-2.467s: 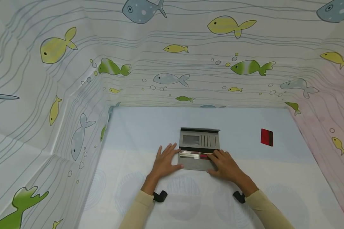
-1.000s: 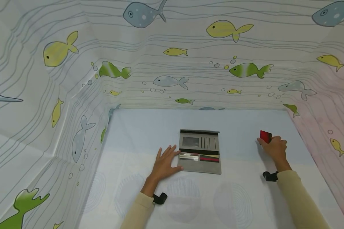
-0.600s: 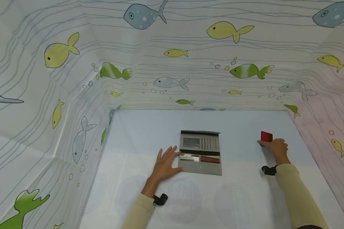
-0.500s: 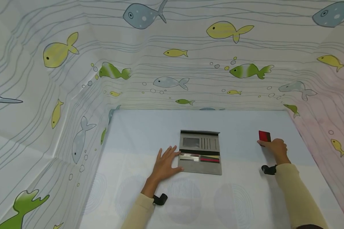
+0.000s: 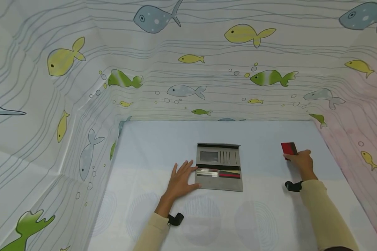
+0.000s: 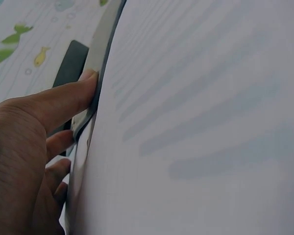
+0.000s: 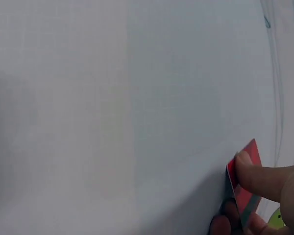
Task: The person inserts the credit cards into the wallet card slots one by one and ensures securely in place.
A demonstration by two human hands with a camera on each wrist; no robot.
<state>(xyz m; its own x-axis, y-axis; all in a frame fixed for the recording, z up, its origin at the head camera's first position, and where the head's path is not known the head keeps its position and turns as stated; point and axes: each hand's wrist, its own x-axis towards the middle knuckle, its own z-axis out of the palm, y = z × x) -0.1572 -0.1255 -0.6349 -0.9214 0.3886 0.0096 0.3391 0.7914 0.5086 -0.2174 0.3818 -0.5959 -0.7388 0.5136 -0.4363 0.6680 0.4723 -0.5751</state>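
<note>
A grey wallet [image 5: 220, 184] lies unfolded on the table, its far panel showing a clear window and several slots. White-and-silver cards [image 5: 207, 172] and a red-and-black card [image 5: 229, 174] sit side by side in its near pocket. My left hand [image 5: 179, 183] is spread at the wallet's left side; in the left wrist view the thumb [image 6: 71, 100] rests on its edge. To the right, my right hand [image 5: 304, 164] pinches a red card with a dark stripe [image 5: 289, 149]. In the right wrist view that card stands tilted, thumb on one face and fingers behind.
A pale cloth [image 5: 157, 139] with faint circle patterns covers the table. Fish-printed sheets [image 5: 213, 75] rise at the back and both sides. Black wrist cameras [image 5: 176, 219] are worn on both wrists.
My right hand has left the wallet's pocket, reached right and picked up the red card, which is now turned and slightly further left. The left hand has stayed at the wallet's side.
</note>
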